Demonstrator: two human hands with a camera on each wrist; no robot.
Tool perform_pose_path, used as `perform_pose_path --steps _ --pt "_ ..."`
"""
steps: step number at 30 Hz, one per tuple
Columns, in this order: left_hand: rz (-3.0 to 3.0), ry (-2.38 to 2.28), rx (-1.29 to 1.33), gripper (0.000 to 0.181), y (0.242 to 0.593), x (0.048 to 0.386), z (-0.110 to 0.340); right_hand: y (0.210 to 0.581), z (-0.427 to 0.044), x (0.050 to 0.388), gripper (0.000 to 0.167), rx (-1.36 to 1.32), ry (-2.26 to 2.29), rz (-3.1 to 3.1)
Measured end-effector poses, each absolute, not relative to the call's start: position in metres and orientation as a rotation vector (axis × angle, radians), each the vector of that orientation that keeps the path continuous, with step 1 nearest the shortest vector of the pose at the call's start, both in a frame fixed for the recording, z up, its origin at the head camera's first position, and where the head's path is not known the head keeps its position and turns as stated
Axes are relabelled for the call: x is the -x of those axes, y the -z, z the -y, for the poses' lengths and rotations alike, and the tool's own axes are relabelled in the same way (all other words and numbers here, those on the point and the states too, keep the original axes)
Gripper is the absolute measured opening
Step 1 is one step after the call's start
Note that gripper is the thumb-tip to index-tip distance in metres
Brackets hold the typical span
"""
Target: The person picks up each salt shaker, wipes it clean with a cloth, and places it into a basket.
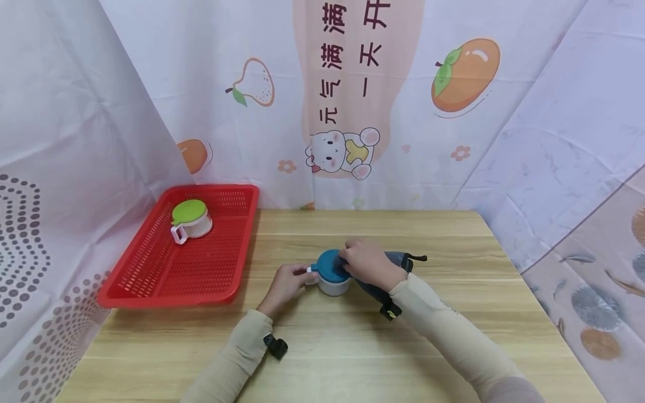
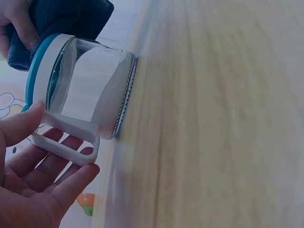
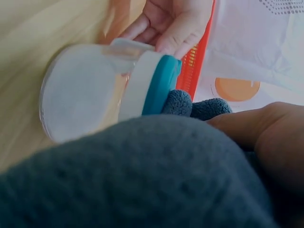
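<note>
A clear seasoning jar [image 1: 334, 289] with a blue lid [image 1: 330, 265] and a white handle [image 2: 69, 151] stands upright on the table, with white contents showing through its wall. My left hand [image 1: 286, 285] holds the handle, its thumb up by the lid and its fingers about the handle. Over the lid's right side, my right hand [image 1: 370, 263] grips a dark grey-blue cloth [image 1: 372, 291]. Part of that cloth touches the lid in the right wrist view, where the cloth [image 3: 142, 175] also hides much of the foreground.
At the left stands a red plastic basket [image 1: 201, 280]. Inside it sits another jar [image 1: 199, 225] with a green lid and white handle. A printed curtain [image 1: 272, 134] hangs behind the wooden table [image 1: 322, 358].
</note>
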State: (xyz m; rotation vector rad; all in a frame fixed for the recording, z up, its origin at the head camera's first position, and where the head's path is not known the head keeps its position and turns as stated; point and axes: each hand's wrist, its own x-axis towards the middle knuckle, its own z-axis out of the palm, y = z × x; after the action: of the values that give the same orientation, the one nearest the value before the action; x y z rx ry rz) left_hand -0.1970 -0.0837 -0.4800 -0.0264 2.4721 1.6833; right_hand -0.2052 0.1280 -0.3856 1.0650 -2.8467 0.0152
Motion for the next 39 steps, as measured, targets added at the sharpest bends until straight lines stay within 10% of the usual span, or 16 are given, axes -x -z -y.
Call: perform_pose_path --steps 39 --pt "-2.513 -1.664 -0.055 0.014 0.482 0.201 0.087 0.384 -0.09 0.202 0.01 -1.202 0.085 2.775"
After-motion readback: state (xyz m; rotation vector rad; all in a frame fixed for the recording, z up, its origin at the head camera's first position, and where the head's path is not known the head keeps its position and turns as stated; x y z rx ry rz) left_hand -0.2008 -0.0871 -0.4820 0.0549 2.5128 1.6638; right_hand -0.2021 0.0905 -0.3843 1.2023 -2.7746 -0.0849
